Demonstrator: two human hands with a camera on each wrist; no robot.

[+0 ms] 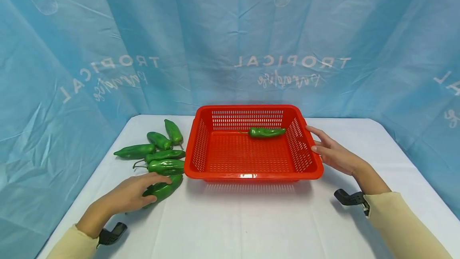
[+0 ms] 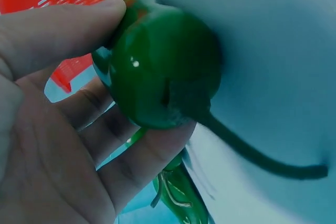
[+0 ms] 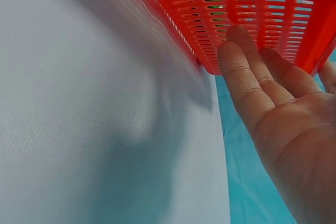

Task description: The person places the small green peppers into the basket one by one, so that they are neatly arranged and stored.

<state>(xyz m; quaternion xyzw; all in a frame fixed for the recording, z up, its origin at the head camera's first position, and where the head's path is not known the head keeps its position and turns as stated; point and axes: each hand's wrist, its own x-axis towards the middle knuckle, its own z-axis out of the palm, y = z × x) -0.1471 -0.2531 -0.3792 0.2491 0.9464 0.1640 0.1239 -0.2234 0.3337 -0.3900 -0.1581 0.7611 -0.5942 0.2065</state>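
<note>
At the near end of a group of green chili peppers, my left hand (image 1: 138,191) holds one large green chili pepper (image 1: 166,189). In the left wrist view, the thumb lies on one side of this chili pepper (image 2: 163,66) and the fingers curve round the other, its stem pointing away from the palm. My right hand (image 1: 336,153) rests at the right side of a red plastic basket (image 1: 253,176), with extended fingers (image 3: 244,77) against the slotted outer wall in the right wrist view. One green chili pepper (image 1: 266,132) lies inside the basket, toward the back.
Several more green chili peppers (image 1: 166,166) lie left of the basket, the nearest ones close to its rim. A white-covered table (image 1: 251,219) bears everything. Blue printed curtains (image 1: 223,39) hang behind it and at both sides. Each wrist wears a black device (image 1: 350,198).
</note>
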